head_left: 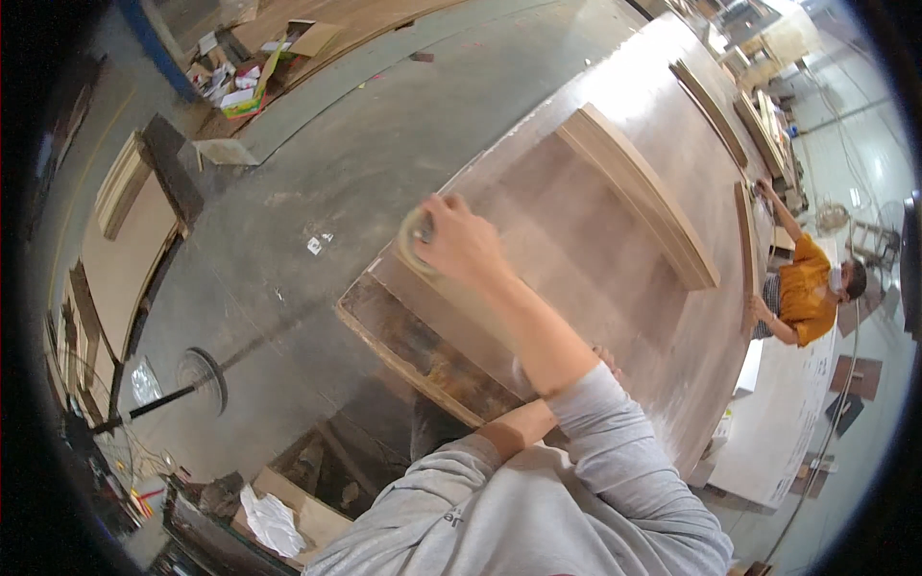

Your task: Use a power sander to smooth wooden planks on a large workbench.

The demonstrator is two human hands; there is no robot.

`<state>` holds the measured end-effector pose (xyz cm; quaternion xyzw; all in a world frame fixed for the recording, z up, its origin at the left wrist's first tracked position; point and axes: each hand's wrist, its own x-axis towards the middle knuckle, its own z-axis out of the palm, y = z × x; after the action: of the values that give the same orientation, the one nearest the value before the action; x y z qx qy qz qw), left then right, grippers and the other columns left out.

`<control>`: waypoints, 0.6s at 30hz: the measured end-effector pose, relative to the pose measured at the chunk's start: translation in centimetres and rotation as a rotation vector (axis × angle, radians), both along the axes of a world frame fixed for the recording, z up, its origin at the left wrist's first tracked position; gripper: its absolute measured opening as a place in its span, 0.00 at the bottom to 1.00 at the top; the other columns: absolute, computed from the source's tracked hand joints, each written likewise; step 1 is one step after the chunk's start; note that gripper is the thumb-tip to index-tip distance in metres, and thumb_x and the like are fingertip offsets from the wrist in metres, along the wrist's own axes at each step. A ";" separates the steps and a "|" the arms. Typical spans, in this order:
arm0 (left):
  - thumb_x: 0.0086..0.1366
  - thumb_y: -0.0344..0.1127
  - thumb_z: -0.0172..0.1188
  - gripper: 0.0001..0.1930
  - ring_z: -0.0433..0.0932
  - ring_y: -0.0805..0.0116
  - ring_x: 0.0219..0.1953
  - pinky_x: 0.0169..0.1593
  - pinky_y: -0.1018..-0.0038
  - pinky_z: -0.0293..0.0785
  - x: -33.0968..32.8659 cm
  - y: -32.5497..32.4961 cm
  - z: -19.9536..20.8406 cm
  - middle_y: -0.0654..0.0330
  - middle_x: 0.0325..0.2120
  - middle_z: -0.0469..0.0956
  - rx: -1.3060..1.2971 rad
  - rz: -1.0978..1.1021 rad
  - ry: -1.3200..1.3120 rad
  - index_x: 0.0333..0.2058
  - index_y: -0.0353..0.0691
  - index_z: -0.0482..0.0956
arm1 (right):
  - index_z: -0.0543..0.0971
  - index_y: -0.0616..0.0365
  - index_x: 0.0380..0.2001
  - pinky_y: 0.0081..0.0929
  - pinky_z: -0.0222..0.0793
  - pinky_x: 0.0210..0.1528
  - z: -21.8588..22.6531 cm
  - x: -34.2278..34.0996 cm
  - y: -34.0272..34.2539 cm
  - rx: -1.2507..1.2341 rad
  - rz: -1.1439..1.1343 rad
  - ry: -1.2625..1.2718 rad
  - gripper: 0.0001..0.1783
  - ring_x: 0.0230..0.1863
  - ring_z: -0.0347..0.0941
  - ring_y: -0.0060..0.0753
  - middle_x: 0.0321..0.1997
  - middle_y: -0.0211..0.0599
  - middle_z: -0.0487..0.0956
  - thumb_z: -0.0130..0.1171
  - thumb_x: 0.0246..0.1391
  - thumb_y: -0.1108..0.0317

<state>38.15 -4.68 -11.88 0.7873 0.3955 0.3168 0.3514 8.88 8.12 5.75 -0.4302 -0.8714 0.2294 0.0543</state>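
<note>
My right hand (pixel 463 240) is wrapped round a roll of yellowish tape (pixel 413 252) at the far left corner of a large brown worktable. Under that forearm lies a pale, long wooden piece (pixel 471 309), somewhat blurred, along the table's near left edge. My left arm crosses beneath the right one. Its hand (pixel 609 363) shows only in part beyond the right forearm, fingers curled; what they hold is hidden. Farther off on the tabletop (pixel 538 206) rests a bundle of long wooden strips (pixel 639 192).
Across the table to the right, a person in an orange top (pixel 805 293) handles a long board (pixel 746 235). More strips (pixel 709 113) lie at the far side. On the floor at left are stacked panels (pixel 130 240), a round-based stand (pixel 202 381) and an open scrap box (pixel 248 91).
</note>
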 end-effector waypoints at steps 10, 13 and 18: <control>0.69 0.52 0.45 0.35 0.59 0.36 0.70 0.75 0.39 0.42 -2.5 -0.3 1.9 0.43 0.67 0.64 0.389 0.002 0.474 0.69 0.38 0.62 | 0.77 0.46 0.51 0.48 0.80 0.44 0.6 6.1 -4.3 -0.091 -0.024 0.020 0.23 0.43 0.82 0.58 0.57 0.47 0.77 0.65 0.52 0.53; 0.71 0.51 0.43 0.32 0.58 0.36 0.71 0.76 0.38 0.41 -2.5 -0.8 2.3 0.44 0.68 0.63 0.460 -0.023 0.576 0.68 0.40 0.63 | 0.77 0.45 0.50 0.48 0.78 0.48 2.6 11.2 -5.9 -0.153 -0.113 -0.091 0.22 0.47 0.80 0.58 0.58 0.45 0.76 0.66 0.51 0.56; 0.73 0.51 0.41 0.29 0.60 0.40 0.70 0.76 0.43 0.45 -1.4 -0.9 0.4 0.44 0.65 0.65 0.477 0.071 0.536 0.65 0.40 0.65 | 0.76 0.46 0.47 0.48 0.77 0.49 2.9 13.9 -7.0 -0.122 -0.188 -0.095 0.20 0.49 0.79 0.57 0.55 0.45 0.76 0.67 0.52 0.58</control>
<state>36.78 -5.62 -11.52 0.8881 0.4155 0.1945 0.0306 22.79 1.12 8.62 -0.5230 -0.8131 0.2554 0.0078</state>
